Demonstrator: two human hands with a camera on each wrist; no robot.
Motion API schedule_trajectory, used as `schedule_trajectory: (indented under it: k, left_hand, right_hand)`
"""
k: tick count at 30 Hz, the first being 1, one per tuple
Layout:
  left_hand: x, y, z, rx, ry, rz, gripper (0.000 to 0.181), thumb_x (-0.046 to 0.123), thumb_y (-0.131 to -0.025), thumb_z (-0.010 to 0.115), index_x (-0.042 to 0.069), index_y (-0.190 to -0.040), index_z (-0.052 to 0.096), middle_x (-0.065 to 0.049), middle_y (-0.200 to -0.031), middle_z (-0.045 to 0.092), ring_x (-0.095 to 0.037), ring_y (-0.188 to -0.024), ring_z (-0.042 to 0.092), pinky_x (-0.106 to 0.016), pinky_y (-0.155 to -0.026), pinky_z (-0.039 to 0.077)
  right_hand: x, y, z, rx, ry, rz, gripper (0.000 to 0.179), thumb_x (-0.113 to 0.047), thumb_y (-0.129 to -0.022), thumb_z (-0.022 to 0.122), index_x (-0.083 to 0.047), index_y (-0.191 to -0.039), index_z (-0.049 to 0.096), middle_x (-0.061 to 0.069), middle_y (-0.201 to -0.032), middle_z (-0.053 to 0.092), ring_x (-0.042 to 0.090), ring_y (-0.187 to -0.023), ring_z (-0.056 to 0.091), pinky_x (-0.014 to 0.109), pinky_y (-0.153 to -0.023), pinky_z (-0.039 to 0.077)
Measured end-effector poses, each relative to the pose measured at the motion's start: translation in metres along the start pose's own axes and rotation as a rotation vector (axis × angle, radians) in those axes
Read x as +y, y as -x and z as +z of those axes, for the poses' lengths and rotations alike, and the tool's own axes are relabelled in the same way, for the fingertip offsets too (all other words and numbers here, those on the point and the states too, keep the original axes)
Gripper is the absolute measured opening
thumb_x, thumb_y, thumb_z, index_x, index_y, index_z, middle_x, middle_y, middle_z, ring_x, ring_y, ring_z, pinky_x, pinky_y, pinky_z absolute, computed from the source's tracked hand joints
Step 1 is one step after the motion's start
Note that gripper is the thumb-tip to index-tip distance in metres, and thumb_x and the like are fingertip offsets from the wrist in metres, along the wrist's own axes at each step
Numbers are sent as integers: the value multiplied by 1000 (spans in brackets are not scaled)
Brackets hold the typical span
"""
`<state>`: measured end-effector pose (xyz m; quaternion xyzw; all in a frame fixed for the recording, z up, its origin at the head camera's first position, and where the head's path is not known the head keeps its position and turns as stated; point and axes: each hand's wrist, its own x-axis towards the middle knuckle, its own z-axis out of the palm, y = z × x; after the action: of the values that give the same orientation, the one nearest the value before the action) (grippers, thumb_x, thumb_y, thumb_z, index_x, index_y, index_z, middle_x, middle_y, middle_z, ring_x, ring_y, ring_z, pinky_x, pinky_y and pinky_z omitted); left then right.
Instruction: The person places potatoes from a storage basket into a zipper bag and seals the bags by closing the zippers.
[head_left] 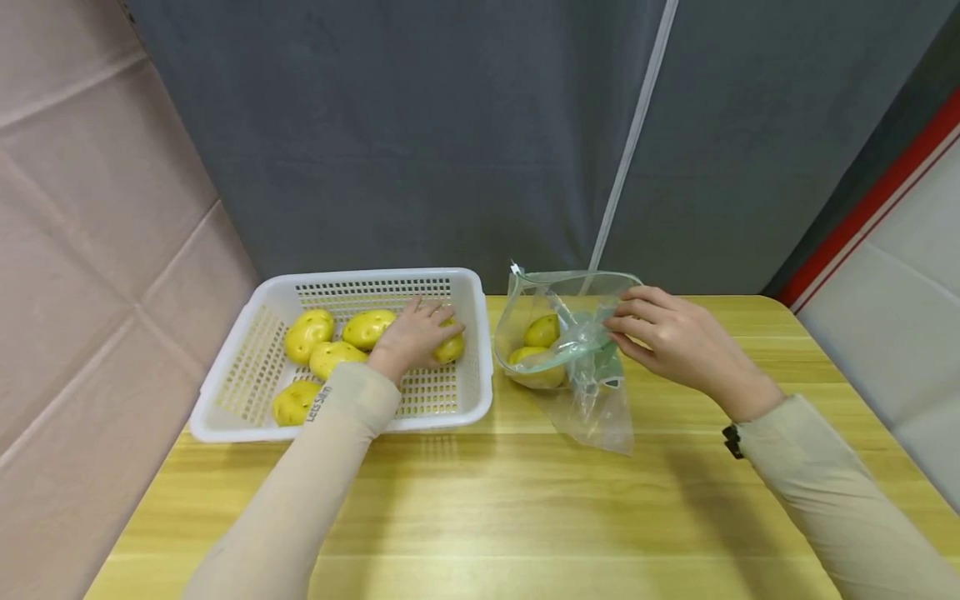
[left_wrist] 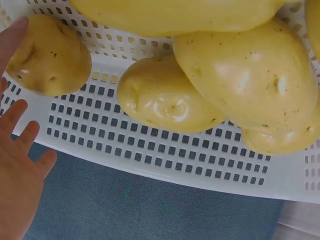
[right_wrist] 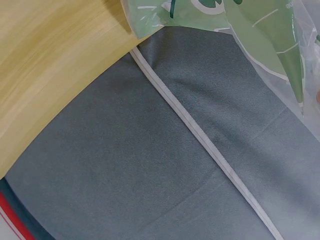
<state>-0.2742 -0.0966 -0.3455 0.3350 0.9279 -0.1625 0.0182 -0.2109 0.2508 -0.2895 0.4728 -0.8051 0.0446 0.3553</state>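
My left hand (head_left: 420, 333) reaches into the white basket (head_left: 483, 350), its fingers spread over a yellow potato (head_left: 450, 346) at the right end. In the left wrist view the fingers (left_wrist: 26, 136) look fairly straight beside that potato (left_wrist: 52, 57); whether they touch it is hard to tell. My right hand (head_left: 671, 337) pinches the rim of a clear zip bag (head_left: 592, 417) with green print, holding its mouth wide. Inside the bag lie a potato (head_left: 543, 332) and another potato (head_left: 543, 375) below it. Only a sliver of the right hand shows in the right wrist view.
Several more potatoes, among them one near the front (head_left: 295, 403), lie left of my left hand in the basket. Basket and bag stand side by side on a wooden table (head_left: 480, 508). A grey curtain (head_left: 390, 150) hangs behind the table.
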Motion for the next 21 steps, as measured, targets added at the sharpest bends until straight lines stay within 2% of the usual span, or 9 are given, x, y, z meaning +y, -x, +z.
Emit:
schedule_trajectory:
  k: [6,14,18,20,21]
  left_hand:
    - [0,-1,1,-59,28,7,73,34,-81,73,22,-145,41,-9,-151,39,-32,-140,36,-53,-117,27]
    - [1,-2,5,-84,23,7,60,22,-90,64,25,-145,40,-8,-151,39,-33,-140,37,-54,-114,32]
    - [1,-4,8,-76,21,4,54,16,-94,57,24,-145,41,-9,-150,40,-33,-138,40,-55,-113,34]
    - [1,-5,8,-65,21,2,53,11,-94,54,25,-144,43,-9,-149,41,-33,-137,42,-55,-112,36]
    - [1,-5,9,-58,20,3,52,8,-95,52,25,-143,43,-10,-149,42,-33,-136,43,-54,-111,37]
  right_hand:
    - [0,1,1,-3,-10,-2,53,-33,-103,34,-2,-87,74,10,-83,73,28,-88,63,39,-69,57]
    - [0,2,2,-9,-11,-4,54,-33,-103,33,-1,-88,74,10,-83,73,28,-88,63,40,-68,57]
    - [1,2,2,-18,-15,-5,52,-32,-103,34,-1,-88,74,11,-84,73,29,-88,63,40,-69,57]
    - [1,3,2,-23,-14,-4,42,-28,-101,44,-1,-89,74,11,-84,73,29,-89,63,40,-69,57]
    - [1,3,2,-23,-13,-3,42,-27,-101,44,-1,-89,74,11,-84,73,29,-89,63,40,-69,58]
